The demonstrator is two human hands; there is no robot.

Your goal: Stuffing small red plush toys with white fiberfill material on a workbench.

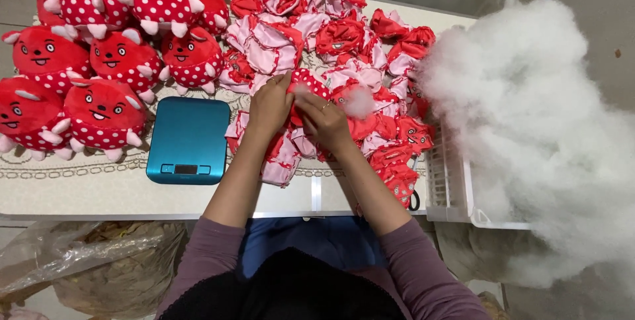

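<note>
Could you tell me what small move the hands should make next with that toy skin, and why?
Probably push the white stuffing tuft into the red toy skin. The left hand and right hand both grip the limp skin, and the tuft sits right beside the right hand.

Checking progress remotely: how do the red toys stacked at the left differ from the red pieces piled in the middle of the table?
The stuffed toys are plump and rounded, while the unstuffed skins lie flat and crumpled. The stuffed toys show faces and white-dotted bodies outward; many unstuffed skins show pale pink lining. The stuffed toys lie untouched, whereas the left hand and right hand grip one skin. Both share red fabric.
</note>
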